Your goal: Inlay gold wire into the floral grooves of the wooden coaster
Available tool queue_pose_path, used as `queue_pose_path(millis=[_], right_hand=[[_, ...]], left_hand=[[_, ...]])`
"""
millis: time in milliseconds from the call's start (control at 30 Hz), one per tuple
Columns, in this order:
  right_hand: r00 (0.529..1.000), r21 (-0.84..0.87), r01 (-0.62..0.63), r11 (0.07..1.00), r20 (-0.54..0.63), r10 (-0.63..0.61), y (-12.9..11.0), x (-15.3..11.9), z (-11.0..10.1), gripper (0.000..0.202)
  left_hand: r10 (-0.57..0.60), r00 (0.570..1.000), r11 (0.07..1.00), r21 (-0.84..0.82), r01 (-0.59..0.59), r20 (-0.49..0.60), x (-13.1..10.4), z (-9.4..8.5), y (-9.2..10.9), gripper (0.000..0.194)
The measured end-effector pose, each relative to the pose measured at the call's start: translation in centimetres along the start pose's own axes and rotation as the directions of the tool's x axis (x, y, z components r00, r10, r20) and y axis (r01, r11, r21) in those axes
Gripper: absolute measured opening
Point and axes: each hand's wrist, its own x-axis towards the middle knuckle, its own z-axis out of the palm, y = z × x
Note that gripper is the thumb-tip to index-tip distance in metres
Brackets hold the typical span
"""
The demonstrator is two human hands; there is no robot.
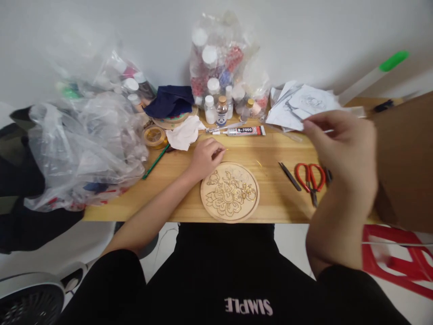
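My left hand (pixel 207 159) rests on the table just above a round wooden board (pixel 204 202). Its thumb and fingers are pinched together, and a short end of gold wire (pixel 227 149) pokes out of them. Gold wire outlines a flower pattern (pixel 228 195) on the board; pencil lines show near its top. My right hand (pixel 345 153) is raised over the table's right side, thumb and forefinger closed in a pinch. What it holds, if anything, is too small to see. A loose piece of gold wire (pixel 259 163) lies to the right of the board's top.
Black tweezers (pixel 290 176) and red-handled pliers (pixel 310 180) lie right of the board. Behind are a B-7000 glue tube (pixel 239 131), small bottles (pixel 221 110) and drawn papers (pixel 306 101). A wire spool (pixel 154 136), green pencil (pixel 156 161) and plastic bags (pixel 91 144) sit left; a cardboard box (pixel 406 162) stands right.
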Motion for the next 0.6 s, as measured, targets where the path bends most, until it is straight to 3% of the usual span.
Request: queue_pose_path(millis=[67,133,200,267,400,500,600], right_hand=[[0.995,-0.117,-0.093,0.989,-0.035,0.089,1.1,-1.1,-2.3,0.019],[0.967,-0.255,-0.22,0.942,0.069,0.244,2.3,-2.3,-3.6,0.015],[0.917,-0.377,-0.257,0.89,0.195,0.348,3.5,-3.6,-4.0,0.013],[0.881,-0.448,-0.253,0.858,0.259,0.395,4.5,-4.6,-3.8,0.011],[0.87,-0.484,-0.266,0.834,0.251,0.424,5.3,-5.7,-2.9,0.014],[0.87,-0.513,-0.264,0.817,0.238,0.431,5.2,-5.6,-2.2,0.015],[0.839,-0.58,-0.288,0.762,0.231,0.493,5.4,-4.7,-1.4,0.014]], left_hand=[[0.028,1.0,0.999,0.025,-0.027,-0.013,0.0,-0.3,0.0,0.01],[0.052,0.998,0.997,0.052,-0.05,-0.035,-0.1,-0.7,0.1,0.011],[0.075,0.995,0.995,0.077,-0.07,-0.066,-0.1,-1.2,0.3,0.012],[0.099,0.99,0.991,0.097,-0.089,-0.101,-0.2,-1.5,0.5,0.011],[0.133,0.976,0.986,0.125,-0.113,-0.169,-0.1,-1.8,0.7,0.008],[0.143,0.969,0.984,0.139,-0.116,-0.203,-0.1,-1.8,0.7,0.007],[0.139,0.967,0.984,0.141,-0.111,-0.212,-0.2,-1.8,0.6,0.006]])
